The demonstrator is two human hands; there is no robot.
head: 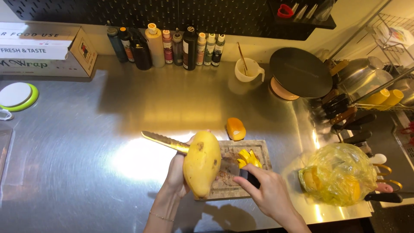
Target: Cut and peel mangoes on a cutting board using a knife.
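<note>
I hold a whole yellow mango [202, 164] upright in my left hand [176, 172], just above the near left corner of the wooden cutting board [258, 149]; its skin is smooth with a small brown spot near the top. My right hand [269, 192] grips the dark handle of a long serrated knife [166, 140] (the blade passes behind the fruit, pointing left over the bench [86, 142]).

The cutting board [254, 149] lies on the counter [86, 142] near its front edge, with mango pieces [249, 158] on it and one mango piece [236, 128] just behind it. The left hand [177, 172] holds a mango [202, 163] over the left end of the board, and the knife [166, 141] points to the left behind the mango. To the right of the board lies a plastic bag [340, 172], and bottles [172, 45] stand in a row at the back wall, a box [47, 51] left of them and a cup [248, 69] right of them.
</note>
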